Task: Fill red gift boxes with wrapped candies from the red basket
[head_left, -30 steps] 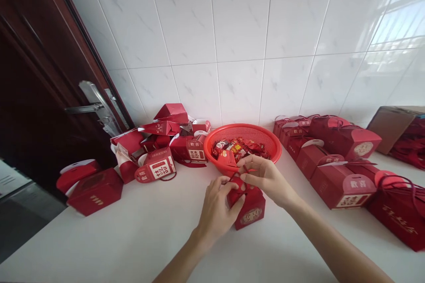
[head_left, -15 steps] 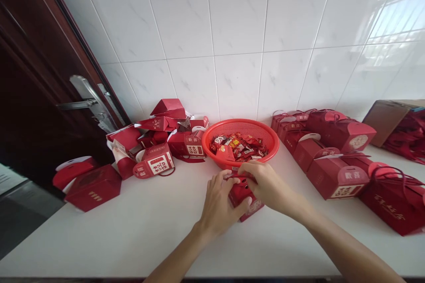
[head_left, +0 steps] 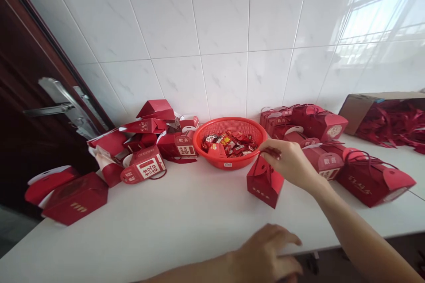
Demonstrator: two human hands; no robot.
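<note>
A small red box [head_left: 265, 184] hangs from its cord handle, tilted, in front of the basket's right side. My right hand [head_left: 286, 159] pinches the cord above it, fingers closed. Lower down, near the table's front edge, my left hand [head_left: 270, 250] is blurred, with its fingers apart and nothing in them. Red wrapped sweets [head_left: 229, 143] lie in the red plastic basket [head_left: 227, 164] by the wall.
Red boxes, some open or toppled, lie in a pile [head_left: 146, 141] at the left. Closed red boxes [head_left: 372, 181] stand in rows at the right. A cardboard box [head_left: 353, 115] of red ribbons is at the far right. A dark door [head_left: 20, 97] borders the left.
My left hand has let go of the small box and moved back toward the table's front edge. My right hand has moved right with the box on its cord. The view has shifted right.
</note>
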